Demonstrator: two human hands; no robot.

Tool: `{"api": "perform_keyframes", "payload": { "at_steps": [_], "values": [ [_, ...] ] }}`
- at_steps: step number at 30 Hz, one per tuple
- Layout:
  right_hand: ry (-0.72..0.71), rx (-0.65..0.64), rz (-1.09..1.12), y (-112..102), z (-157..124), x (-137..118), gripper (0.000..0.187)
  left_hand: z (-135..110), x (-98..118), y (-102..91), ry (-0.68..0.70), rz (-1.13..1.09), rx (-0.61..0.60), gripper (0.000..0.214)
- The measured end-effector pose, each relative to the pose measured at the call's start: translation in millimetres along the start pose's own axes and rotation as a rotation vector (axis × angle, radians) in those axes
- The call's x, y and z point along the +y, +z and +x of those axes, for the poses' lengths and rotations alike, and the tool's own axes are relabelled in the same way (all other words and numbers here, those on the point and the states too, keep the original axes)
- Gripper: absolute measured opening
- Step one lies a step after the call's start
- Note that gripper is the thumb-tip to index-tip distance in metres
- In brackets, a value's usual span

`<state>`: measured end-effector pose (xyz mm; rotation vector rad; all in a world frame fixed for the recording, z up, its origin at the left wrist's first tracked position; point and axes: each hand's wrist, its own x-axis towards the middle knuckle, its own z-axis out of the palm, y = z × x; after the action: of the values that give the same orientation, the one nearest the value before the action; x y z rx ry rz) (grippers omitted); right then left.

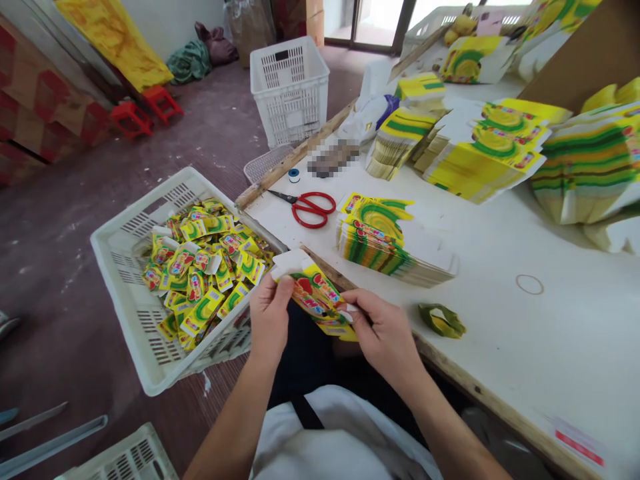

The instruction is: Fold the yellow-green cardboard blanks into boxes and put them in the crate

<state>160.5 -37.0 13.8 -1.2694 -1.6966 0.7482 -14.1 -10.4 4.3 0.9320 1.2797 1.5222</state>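
Both my hands hold one small yellow, green and red printed carton (315, 293) above my lap at the table's edge. My left hand (269, 313) grips its upper left end, thumb on top near a white flap. My right hand (383, 327) pinches its lower right end with curled fingers. A fanned stack of flat cartons (385, 240) of the same print lies on the white table (550, 333) just beyond my hands. To my left stands a white plastic crate (125, 293) filled with several folded cartons (200, 267).
Red-handled scissors (310, 207) and a small blue tape roll (294, 175) lie on the table's left end. A crumpled green strip (443, 320) and a rubber band (529, 284) sit near my right hand. More carton stacks (480, 153) fill the far table. An empty white basket (290, 87) stands on the floor.
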Motion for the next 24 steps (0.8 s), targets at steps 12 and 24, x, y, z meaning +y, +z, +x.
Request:
{"api": "perform_keyframes", "payload": {
  "at_steps": [12, 24],
  "values": [
    [-0.415, -0.013, -0.314, -15.1, -2.2, -17.9, 0.035, -7.8, 51.2, -16.3, -0.065, 0.875, -0.896, 0.073],
    [0.350, -0.299, 0.706, -2.7, -13.4, 0.6, 0.054, -24.7, 22.1, -3.8, 0.376, 0.973, -0.620, 0.053]
  ]
}}
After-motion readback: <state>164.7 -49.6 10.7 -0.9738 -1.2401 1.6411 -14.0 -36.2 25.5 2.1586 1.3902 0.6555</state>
